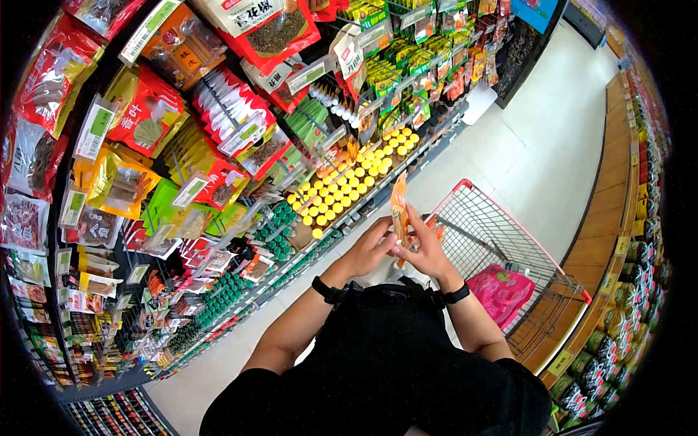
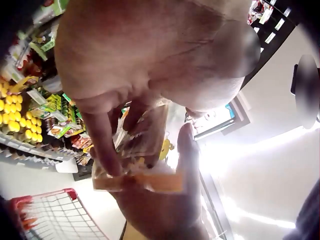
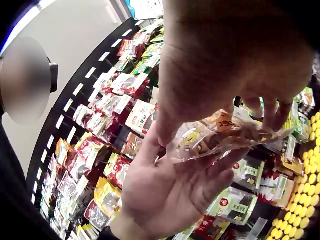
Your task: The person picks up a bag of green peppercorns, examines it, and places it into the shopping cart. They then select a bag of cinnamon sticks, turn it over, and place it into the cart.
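A clear packet with orange printing [image 1: 399,207] is held upright between both hands in front of the chest. In the head view the left hand [image 1: 368,249] grips its lower left side and the right hand [image 1: 427,252] its right side. The right wrist view shows the see-through packet [image 3: 215,134] with brownish contents, the left hand [image 3: 165,192] below it and the right hand [image 3: 235,65] above, fingers bent over its edge. Up close in the left wrist view, the packet's orange edge [image 2: 150,182] lies between the fingers of both hands.
Shelving with hanging spice packets [image 1: 149,120] and yellow-capped bottles [image 1: 342,190] runs along the left. A wire cart with a red rim [image 1: 465,183] stands ahead to the right, holding a pink bag [image 1: 502,292]. Wooden-edged shelves [image 1: 592,218] with jars line the far right.
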Tool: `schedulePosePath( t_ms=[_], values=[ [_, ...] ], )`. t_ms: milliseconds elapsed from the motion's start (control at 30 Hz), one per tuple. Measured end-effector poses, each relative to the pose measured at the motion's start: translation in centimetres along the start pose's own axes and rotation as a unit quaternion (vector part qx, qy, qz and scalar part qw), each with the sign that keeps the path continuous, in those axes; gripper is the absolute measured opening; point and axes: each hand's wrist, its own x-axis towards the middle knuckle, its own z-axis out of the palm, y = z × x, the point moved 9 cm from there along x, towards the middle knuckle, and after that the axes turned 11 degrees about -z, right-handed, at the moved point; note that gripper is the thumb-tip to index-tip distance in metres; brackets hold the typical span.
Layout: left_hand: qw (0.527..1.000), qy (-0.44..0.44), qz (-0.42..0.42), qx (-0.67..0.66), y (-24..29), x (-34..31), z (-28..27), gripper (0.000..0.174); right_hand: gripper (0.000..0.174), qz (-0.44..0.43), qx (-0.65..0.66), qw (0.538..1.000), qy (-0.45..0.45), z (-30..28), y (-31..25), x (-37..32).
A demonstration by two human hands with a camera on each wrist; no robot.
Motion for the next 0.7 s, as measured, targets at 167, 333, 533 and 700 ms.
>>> schedulePosePath(
  t_ms=[167,333,533,700],
  values=[
    [0.996,0.048,0.039,0.061,0.8,-0.6,0.1,0.056,0.115,-0.037,0.036,0.998,-0.031,-0.2,-0.9,0.5],
    [0.999,0.044,0.008,0.018,0.5,-2.1,-0.7,0.059,0.121,-0.115,0.016,0.991,-0.059,0.4,-2.2,2.7],
    [0.999,0.017,0.019,0.026,1.2,-3.3,-3.0,0.081,0.107,-0.181,-0.074,0.981,-0.004,1.5,-5.1,5.7],
    [0.998,0.012,0.052,0.029,2.0,-3.9,-6.9,0.086,0.090,-0.251,-0.121,0.957,0.082,2.0,-10.4,9.3]
  ],
)
